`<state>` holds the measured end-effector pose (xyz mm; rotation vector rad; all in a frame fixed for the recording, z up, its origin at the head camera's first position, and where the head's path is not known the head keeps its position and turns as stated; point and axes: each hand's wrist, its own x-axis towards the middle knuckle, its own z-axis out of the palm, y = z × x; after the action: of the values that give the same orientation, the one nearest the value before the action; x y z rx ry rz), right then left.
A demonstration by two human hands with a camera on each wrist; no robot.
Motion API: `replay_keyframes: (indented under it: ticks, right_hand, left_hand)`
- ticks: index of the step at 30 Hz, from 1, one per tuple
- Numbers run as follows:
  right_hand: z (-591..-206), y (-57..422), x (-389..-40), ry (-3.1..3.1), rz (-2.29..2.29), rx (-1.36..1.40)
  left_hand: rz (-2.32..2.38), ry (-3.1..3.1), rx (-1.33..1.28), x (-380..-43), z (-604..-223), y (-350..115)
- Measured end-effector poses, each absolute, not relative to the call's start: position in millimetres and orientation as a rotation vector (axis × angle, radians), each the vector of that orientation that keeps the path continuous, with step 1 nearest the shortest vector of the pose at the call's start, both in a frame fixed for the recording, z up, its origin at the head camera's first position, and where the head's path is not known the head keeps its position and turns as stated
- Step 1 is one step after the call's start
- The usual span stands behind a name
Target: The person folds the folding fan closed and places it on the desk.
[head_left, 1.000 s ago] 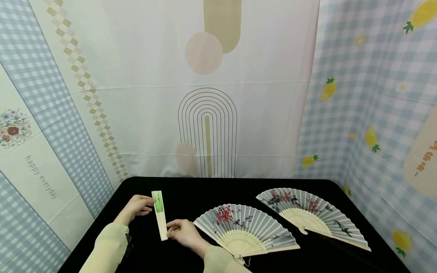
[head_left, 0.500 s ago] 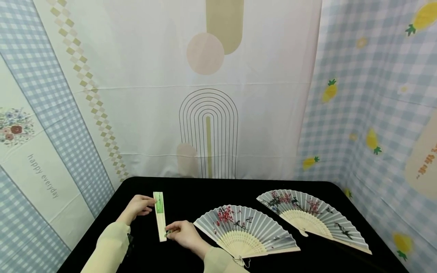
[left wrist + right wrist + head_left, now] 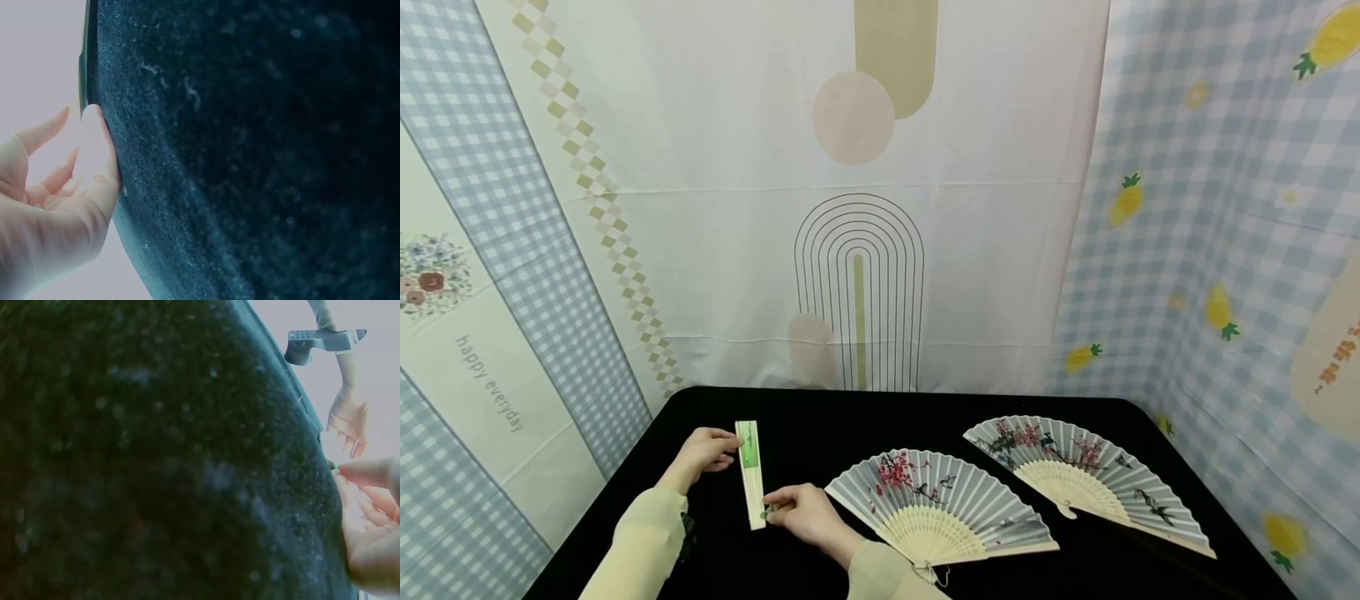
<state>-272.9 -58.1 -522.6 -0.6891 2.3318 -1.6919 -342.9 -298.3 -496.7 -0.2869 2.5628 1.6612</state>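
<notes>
A folded hand fan [image 3: 751, 483], pale wooden ribs with a green band [image 3: 748, 446] at its far end, lies upright-on in the head view at the table's left. My left hand [image 3: 702, 454] touches its upper left edge with the fingertips; in the left wrist view the thumb of that hand [image 3: 59, 212] stands off the fan's thin edge [image 3: 83, 62]. At the fan's lower right, my right hand [image 3: 808, 510] pinches a small green piece [image 3: 767, 512] between thumb and index finger. The right wrist view shows only a speck of that green [image 3: 333, 465] by the thumb.
An open grey fan [image 3: 940, 508] with red blossoms lies right of my right hand, its pivot beside the right sleeve. Behind it spreads a second open fan [image 3: 1090, 471]. Both are on the black-covered table [image 3: 865, 417], with a white patterned curtain [image 3: 985, 275] behind.
The folded fan has shifted very slightly and stands a little straighter than a second ago. The green piece at my right fingers has come into sight. Both hands stay nearly in place.
</notes>
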Motion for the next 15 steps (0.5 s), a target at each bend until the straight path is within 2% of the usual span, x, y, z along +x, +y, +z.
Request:
replay_keyframes:
  ticks: [15]
  right_hand:
    - [-518.9, -55.0, -269.3, 2.253, -1.704, -0.65]
  left_hand:
    - [1.561, 2.688, -0.311, -344.0, -495.4, -294.7]
